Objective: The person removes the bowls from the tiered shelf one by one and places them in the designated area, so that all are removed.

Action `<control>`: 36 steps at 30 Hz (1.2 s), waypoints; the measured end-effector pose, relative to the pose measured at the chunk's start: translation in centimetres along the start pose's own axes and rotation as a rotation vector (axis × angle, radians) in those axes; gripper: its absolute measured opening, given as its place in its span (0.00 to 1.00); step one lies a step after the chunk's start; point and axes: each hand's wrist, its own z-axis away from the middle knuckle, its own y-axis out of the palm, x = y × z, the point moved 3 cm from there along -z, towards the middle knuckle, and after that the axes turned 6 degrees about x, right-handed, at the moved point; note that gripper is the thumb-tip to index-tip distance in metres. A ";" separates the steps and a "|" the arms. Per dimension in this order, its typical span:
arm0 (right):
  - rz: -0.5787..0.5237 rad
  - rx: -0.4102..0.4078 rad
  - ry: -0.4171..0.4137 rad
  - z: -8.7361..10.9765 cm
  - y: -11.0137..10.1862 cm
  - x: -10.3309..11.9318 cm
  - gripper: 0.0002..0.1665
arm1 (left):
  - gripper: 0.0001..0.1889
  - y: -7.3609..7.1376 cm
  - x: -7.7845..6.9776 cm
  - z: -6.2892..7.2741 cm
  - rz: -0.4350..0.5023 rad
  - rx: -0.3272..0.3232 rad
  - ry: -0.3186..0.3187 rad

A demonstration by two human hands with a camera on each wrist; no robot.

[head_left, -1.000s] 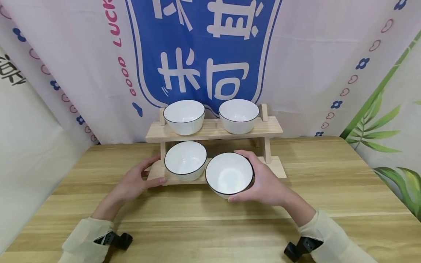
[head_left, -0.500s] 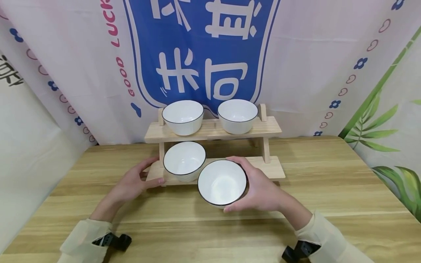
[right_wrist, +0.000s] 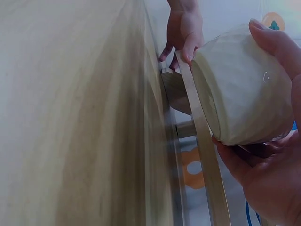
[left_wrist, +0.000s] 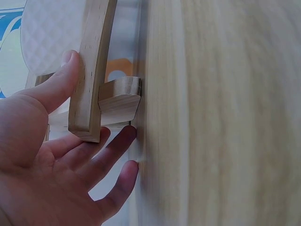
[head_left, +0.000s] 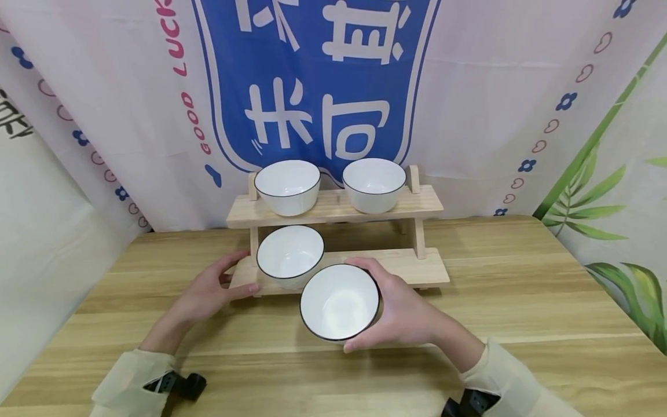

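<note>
My right hand [head_left: 403, 313] grips a white bowl [head_left: 339, 301] with a thin dark rim, thumb on its near side and fingers at the far side. The bowl is held over the front edge of a two-tier wooden display rack [head_left: 406, 267], tilted towards me. In the right wrist view the bowl's outside [right_wrist: 254, 89] shows a diamond-like relief. My left hand [head_left: 208, 289] holds the left end of the rack's lower tier. From the left wrist, its thumb lies on the board [left_wrist: 89, 70] and its fingers reach beneath. Another white bowl [head_left: 290, 255] sits on the lower tier's left.
Two matching bowls, a left one [head_left: 288, 188] and a right one [head_left: 374, 185], stand on the upper tier. The rack stands on a wood-grain table [head_left: 495, 301]. Behind it hangs a printed cloth [head_left: 469, 116] with a blue panel.
The right hand has carried its bowl towards me and to the left, away from the lower tier. The left hand stays at the rack's end.
</note>
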 end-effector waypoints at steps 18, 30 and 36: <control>-0.048 0.025 0.036 -0.5 2.1 0.0 0.70 | 0.53 -0.2 0.1 -0.2 0.002 -0.009 0.015; -0.036 0.066 0.071 -0.8 3.3 -0.5 0.71 | 0.52 -0.1 0.2 -0.1 -0.015 -0.012 0.025; -0.039 0.076 0.079 -0.9 3.4 -0.6 0.71 | 0.52 0.0 0.2 -0.1 -0.014 -0.016 0.027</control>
